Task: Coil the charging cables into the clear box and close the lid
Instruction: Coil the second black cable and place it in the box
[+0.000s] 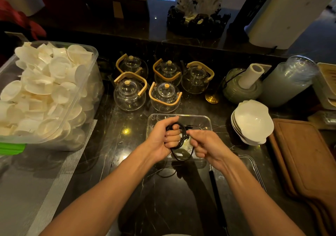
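Observation:
A black charging cable (pixel 182 135) is wound in loops around the fingers of my left hand (pixel 164 135), which is closed on the coil. My right hand (pixel 201 145) pinches the cable's loose run just to the right; a slack loop hangs down between the hands. Both hands hover over the clear box (pixel 205 121), which stands open on the dark marble counter. Something pale lies inside the box, mostly hidden by my hands. The clear lid (pixel 252 168) lies flat to the box's right, near my right forearm.
Several glass teapots (pixel 130 95) with wooden handles stand behind the box. A big plastic tub of white cups (pixel 45 94) fills the left. Stacked white bowls (pixel 252 121), jars and a wooden board (pixel 305 159) sit on the right. A black stick (pixel 215 190) lies beside the lid.

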Demonstrator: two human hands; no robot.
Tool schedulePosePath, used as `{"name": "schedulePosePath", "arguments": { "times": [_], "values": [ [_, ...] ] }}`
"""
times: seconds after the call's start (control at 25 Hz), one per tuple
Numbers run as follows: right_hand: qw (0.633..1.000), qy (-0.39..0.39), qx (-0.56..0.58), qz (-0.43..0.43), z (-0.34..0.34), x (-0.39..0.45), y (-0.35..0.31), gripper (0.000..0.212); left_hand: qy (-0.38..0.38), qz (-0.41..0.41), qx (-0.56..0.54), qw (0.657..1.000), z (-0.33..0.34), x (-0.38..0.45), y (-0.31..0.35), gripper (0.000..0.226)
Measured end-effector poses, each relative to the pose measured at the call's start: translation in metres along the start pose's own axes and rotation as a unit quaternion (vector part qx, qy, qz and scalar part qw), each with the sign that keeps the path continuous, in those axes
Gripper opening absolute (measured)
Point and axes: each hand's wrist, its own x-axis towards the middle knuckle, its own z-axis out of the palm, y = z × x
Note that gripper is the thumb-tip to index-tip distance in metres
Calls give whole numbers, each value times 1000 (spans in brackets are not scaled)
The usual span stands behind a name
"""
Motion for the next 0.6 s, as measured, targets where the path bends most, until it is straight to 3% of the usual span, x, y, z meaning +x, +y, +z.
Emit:
{"name": "schedulePosePath", "arguments": {
  "times": [0.08,0.6],
  "values": [
    [995,-3,-91,-29,10,-1,3,22,-1,-1,-14,1000,-3,0,0,36],
    [992,-88,91,-25,-5,5,34,21,66,37,72,995,0,3,2,42]
  ]
}}
